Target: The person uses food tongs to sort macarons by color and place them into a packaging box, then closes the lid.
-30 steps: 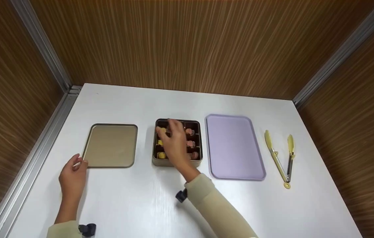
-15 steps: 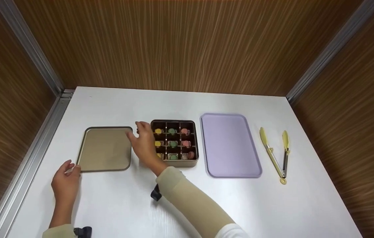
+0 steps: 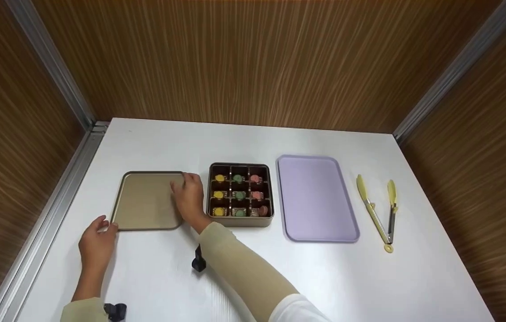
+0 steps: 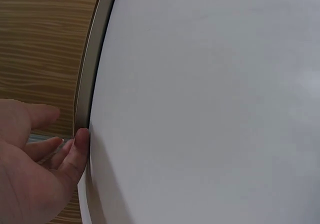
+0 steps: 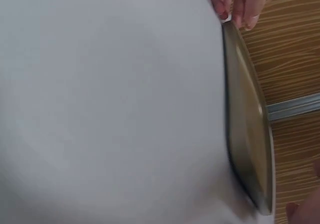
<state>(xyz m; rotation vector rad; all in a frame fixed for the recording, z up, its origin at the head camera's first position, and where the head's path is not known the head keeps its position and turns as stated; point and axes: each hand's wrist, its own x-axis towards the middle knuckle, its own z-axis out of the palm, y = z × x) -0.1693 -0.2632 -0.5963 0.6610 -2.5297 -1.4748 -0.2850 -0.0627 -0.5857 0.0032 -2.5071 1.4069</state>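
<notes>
A flat gold square lid (image 3: 145,201) with a raised rim lies on the white table. My left hand (image 3: 96,243) is at its near left corner, the thumb touching the rim there. In the left wrist view the left hand's (image 4: 35,169) other fingers are loosely bent and grip nothing. My right hand (image 3: 189,197) reaches to the lid's right side, fingers by the far right corner and thumb over the surface. Whether it touches the lid is hard to tell. Right of it stands a matching gold tin (image 3: 248,222), uncovered, its dark compartments holding small yellow, green, pink and brown macaron-like pieces.
A lavender tray (image 3: 318,199) lies right of the tin. Farther right, tongs (image 3: 378,219) with yellow tips lie spread on the table. Wood-grain panels (image 3: 253,62) with metal edge strips enclose the back and sides.
My right hand has moved left from over the tin to the lid's right edge, uncovering the macaron-like pieces. The left hand stays at the lid's near left corner.
</notes>
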